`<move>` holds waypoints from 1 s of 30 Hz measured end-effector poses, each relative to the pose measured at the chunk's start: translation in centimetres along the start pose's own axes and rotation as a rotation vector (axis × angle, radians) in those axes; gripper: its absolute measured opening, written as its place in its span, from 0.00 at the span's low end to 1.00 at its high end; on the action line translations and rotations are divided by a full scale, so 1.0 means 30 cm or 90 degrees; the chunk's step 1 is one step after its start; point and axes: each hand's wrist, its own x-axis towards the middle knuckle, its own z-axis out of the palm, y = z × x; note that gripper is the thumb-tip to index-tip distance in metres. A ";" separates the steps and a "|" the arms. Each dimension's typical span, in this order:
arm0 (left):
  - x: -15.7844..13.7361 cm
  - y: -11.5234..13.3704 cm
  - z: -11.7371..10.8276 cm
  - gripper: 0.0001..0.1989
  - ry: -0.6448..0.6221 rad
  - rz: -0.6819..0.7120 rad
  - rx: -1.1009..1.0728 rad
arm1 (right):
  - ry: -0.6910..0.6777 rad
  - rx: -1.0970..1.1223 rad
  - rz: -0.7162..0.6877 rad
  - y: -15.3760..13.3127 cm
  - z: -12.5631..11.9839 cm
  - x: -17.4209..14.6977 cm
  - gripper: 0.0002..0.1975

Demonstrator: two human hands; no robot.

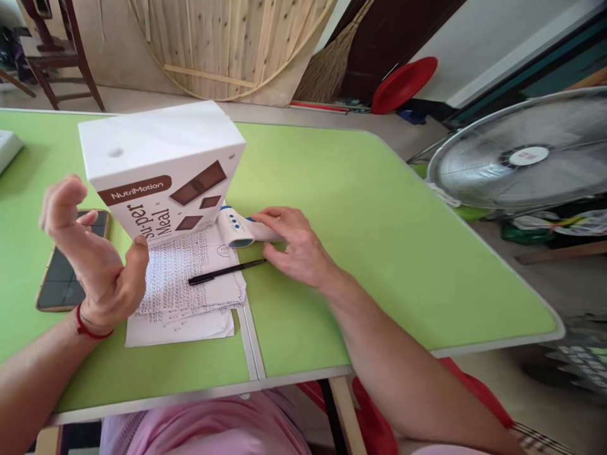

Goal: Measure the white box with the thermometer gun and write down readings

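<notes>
A white box (164, 189) printed with "NutriMotion" and brown bars stands on the table, over the top part of some handwritten sheets (175, 278). My left hand (97, 253) is raised at the box's left front corner, fingers apart and partly curled. The thumb tip overlaps the box's lower edge; whether it touches I cannot tell. To the right of the box lies a white and blue forehead thermometer (237, 229). My right hand (296, 246) has its thumb and fingers around the handle. A black pen (225, 272) lies across the sheets, its tip near my right thumb.
A phone (71, 265) lies on the green table (403, 253) beneath and beside my left hand. A white object (8, 148) sits at the far left edge. Beyond the table are a large fan (526, 155), a red basin (403, 85), a broom (336, 60) and a chair (59, 60).
</notes>
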 end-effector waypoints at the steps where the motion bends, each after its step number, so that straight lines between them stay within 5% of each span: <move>1: -0.002 0.008 -0.001 0.29 0.170 0.084 0.020 | 0.003 0.010 -0.017 -0.018 -0.013 -0.001 0.16; 2: -0.004 0.017 -0.001 0.23 0.243 0.207 0.019 | -0.007 0.024 -0.043 -0.037 -0.027 -0.003 0.12; 7: -0.035 0.063 0.021 0.04 -0.358 0.368 -0.020 | -0.156 -0.094 -0.127 -0.103 -0.063 -0.027 0.10; 10: -0.063 0.080 0.035 0.12 -0.497 0.398 0.094 | -0.195 -0.174 -0.134 -0.099 -0.061 -0.031 0.10; 14: -0.085 0.087 0.039 0.16 -0.546 0.402 0.192 | -0.118 -0.056 -0.060 -0.095 -0.062 -0.019 0.08; 18: -0.098 0.086 0.047 0.16 -0.543 0.424 0.241 | 0.050 0.247 0.137 -0.146 -0.053 -0.014 0.03; 20: -0.105 0.089 0.053 0.18 -0.526 0.420 0.244 | 0.057 0.382 0.194 -0.185 -0.032 -0.016 0.02; 24: -0.111 0.099 0.060 0.23 -0.506 0.397 0.240 | -0.003 0.487 0.203 -0.243 0.035 -0.024 0.03; 30: -0.116 0.114 0.065 0.17 -0.524 0.321 0.283 | 0.010 0.407 0.126 -0.249 0.087 -0.033 0.06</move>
